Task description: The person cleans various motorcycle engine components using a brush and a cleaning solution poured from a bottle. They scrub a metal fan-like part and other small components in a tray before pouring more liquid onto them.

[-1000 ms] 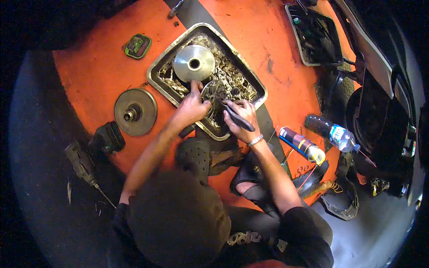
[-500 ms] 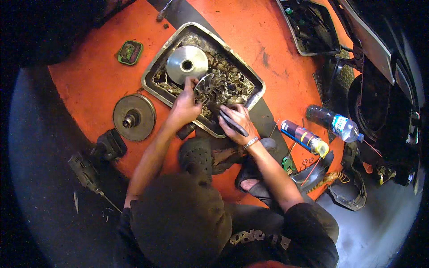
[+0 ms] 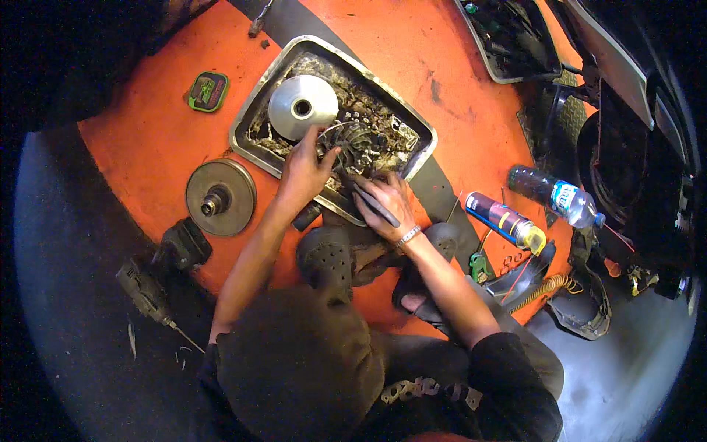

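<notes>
Over a metal tray (image 3: 243, 121) of dark, wet grime, my left hand (image 3: 303, 173) is closed on the edge of a finned metal pulley disc (image 3: 349, 146). The disc is tilted, with its curved fins showing. My right hand (image 3: 390, 210) grips what looks like a brush (image 3: 379, 205) with a slim dark handle. Its working end is against or just below the disc's near side, where dark shadow hides the contact. A smooth silver pulley disc (image 3: 286, 114) with a centre bore lies in the tray, beyond my left hand.
Left of the tray on the orange floor lie a round clutch drum (image 3: 221, 197), a small green-edged tin (image 3: 208, 91) and a power drill (image 3: 143, 291). On the right are a spray can (image 3: 501, 221), a plastic bottle (image 3: 560, 197) and a black bin (image 3: 508, 40). Vehicle parts stand at far right.
The finned disc has turned slightly in my left hand, whose thumb now lies farther over its near edge. My right hand has shifted a little left and down with the brush.
</notes>
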{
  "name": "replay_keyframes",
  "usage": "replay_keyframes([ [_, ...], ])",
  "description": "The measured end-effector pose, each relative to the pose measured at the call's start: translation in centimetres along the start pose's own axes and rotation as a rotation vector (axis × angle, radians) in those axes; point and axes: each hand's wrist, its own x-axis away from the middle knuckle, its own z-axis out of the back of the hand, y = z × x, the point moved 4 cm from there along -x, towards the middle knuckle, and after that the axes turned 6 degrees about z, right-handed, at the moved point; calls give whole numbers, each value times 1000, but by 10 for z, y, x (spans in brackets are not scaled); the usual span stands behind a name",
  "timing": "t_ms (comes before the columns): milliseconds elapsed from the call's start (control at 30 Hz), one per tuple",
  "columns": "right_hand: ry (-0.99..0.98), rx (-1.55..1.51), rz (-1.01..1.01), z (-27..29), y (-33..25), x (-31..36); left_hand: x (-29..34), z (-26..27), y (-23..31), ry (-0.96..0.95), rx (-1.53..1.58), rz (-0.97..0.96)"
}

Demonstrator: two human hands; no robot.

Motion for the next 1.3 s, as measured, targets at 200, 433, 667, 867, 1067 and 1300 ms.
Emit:
replay_keyframes([
  [200, 98, -123, 30, 4, -3, 0, 3, -3, 2, 18, 87, 52],
  [433, 78, 300, 101, 7, -9, 1, -2, -7, 2, 26, 136, 28],
  [667, -16, 115, -102, 2, 4, -1, -2, -9, 6, 23, 112, -12],
  [867, 235, -135, -36, 9, 14, -10, -3, -3, 6, 7, 72, 26],
  [1067, 407, -179, -176, 24, 26, -27, 2, -4, 1, -127, -153, 117],
  [1300, 352, -224, -319, 23, 39, -33, 6, -3, 9, -33, -164, 31],
])
